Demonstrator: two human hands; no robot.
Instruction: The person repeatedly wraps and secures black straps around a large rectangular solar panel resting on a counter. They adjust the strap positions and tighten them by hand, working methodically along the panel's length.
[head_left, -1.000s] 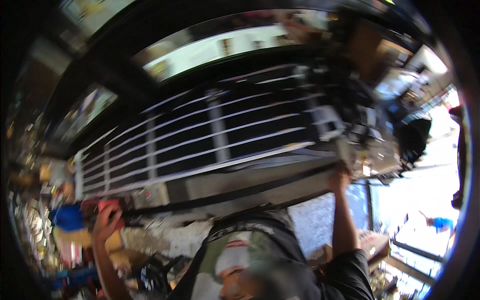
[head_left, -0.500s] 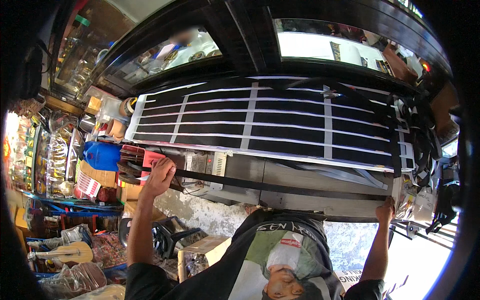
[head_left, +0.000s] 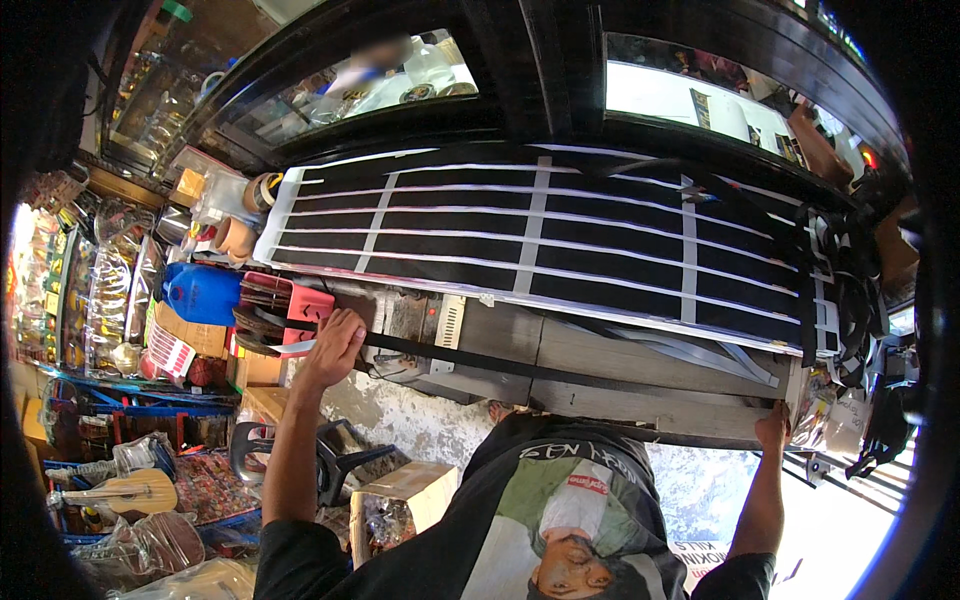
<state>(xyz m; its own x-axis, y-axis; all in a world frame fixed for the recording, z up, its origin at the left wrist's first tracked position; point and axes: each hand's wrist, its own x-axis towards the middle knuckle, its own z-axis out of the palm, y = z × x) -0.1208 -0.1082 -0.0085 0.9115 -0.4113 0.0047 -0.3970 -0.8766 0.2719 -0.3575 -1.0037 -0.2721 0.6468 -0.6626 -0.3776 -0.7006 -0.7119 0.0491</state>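
A long black strap (head_left: 520,367) runs nearly straight along the grey wooden surface, pulled between my two hands. At its left end, my left hand (head_left: 338,347) is closed round the strap, right beside a pink holder (head_left: 312,304) with dark rolls (head_left: 262,325) of strap. My right hand (head_left: 774,426) grips the strap's other end at the right edge of the surface; its fingertips are partly hidden. Behind the strap lies a long white board (head_left: 420,284), with wide black strips (head_left: 450,232) side by side across it and grey tape bands (head_left: 533,230) over them.
Loose grey strips (head_left: 690,347) lie between the board and the strap. A blue jug (head_left: 202,293) stands left of the pink holder. Bunched black straps (head_left: 850,260) hang at the board's right end. An open carton (head_left: 400,495) is below, near my left forearm. Dark-framed glass panes stand behind.
The view has shifted and tilted slightly. Both hands keep their places at the two ends of the black strap, which stays stretched.
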